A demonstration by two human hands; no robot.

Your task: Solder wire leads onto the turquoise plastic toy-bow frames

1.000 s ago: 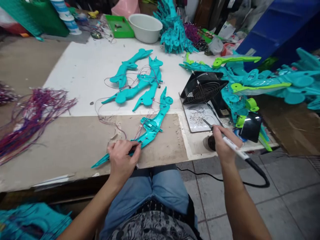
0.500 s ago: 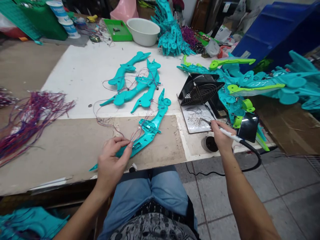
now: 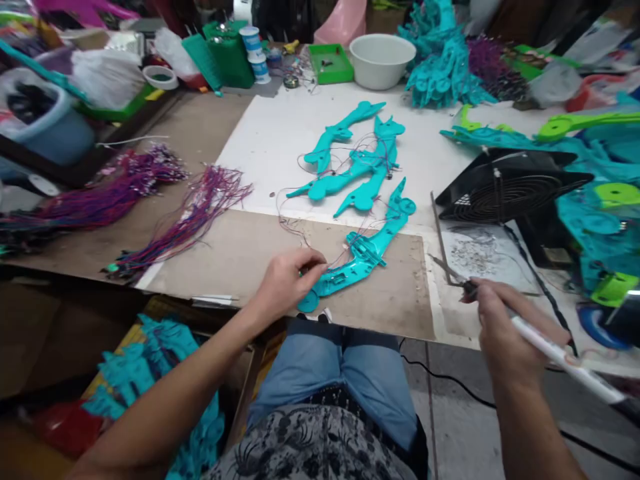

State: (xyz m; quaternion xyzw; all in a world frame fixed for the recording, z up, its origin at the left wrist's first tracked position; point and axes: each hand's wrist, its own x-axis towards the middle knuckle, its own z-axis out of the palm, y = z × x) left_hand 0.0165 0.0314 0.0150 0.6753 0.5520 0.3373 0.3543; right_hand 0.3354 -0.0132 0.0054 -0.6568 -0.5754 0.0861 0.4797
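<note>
My left hand (image 3: 290, 280) is pinched at the lower left end of a teal plastic part (image 3: 357, 267) near the table's front edge; what lies between its fingertips is too small to make out. Thin red and blue wires run from that part. On the right, my right hand (image 3: 510, 327) grips a soldering iron (image 3: 555, 353) with a white handle, its metal tip pointing left above the table. Several more teal parts (image 3: 345, 177), joined by thin wires, lie farther back on the white sheet.
A black fan (image 3: 505, 187) stands at the right behind a small board (image 3: 470, 253) with scraps. Wire bundles (image 3: 200, 213) lie on the left. A white basin (image 3: 383, 60), a green tray (image 3: 330, 65) and a teal pile (image 3: 437, 73) are at the back.
The view has turned left, showing more wire bundles and bins. My right hand has brought the soldering iron away from the scrap board, nearer the teal part. My left hand remains at the part.
</note>
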